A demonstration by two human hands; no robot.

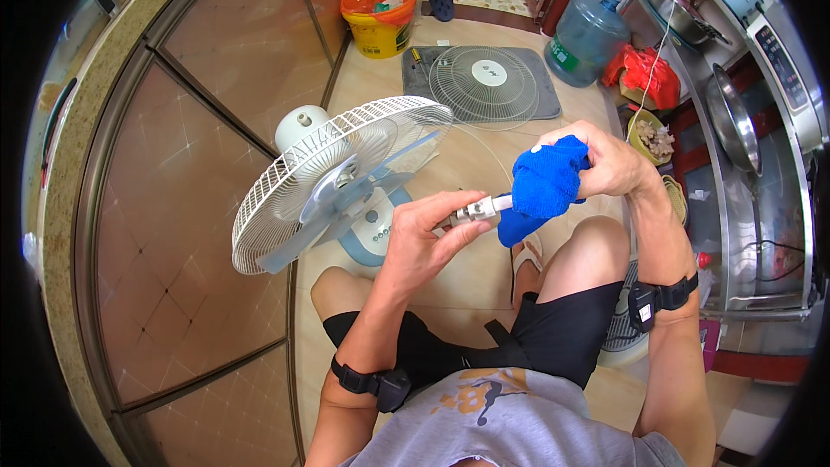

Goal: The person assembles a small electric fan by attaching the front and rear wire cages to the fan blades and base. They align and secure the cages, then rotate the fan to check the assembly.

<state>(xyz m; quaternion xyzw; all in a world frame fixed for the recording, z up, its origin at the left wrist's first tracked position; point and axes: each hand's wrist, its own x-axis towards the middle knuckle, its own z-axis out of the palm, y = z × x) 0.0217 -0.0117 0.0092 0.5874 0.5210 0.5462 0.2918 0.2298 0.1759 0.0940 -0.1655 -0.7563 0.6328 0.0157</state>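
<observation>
In the head view, the person sits low over a beige tiled floor [450,290], with cabinet doors [199,242] of brown glossy panels along its left edge under a speckled counter edge [65,294]. The left hand [432,227] pinches a slim white and metallic piece [493,207] between thumb and fingers, above the middle of the floor; the right hand [599,164] grips a blue cloth [545,177] bunched around the piece's other end. By the floor's left edge, near the doors, a white fan [341,177] stands with its pale blue blades bare at the front. Toward the far edge lies a grey mat [546,104], with a round wire grille [490,72] over its middle and a small yellow and black item [417,56] at its far left corner. Beyond the mat's left corner is a yellow bucket [379,37] with an orange liner; past its right edge stand a blue water jug [588,41] and a red bag [650,76]. A steel rack [752,303] lines the floor's right edge.
</observation>
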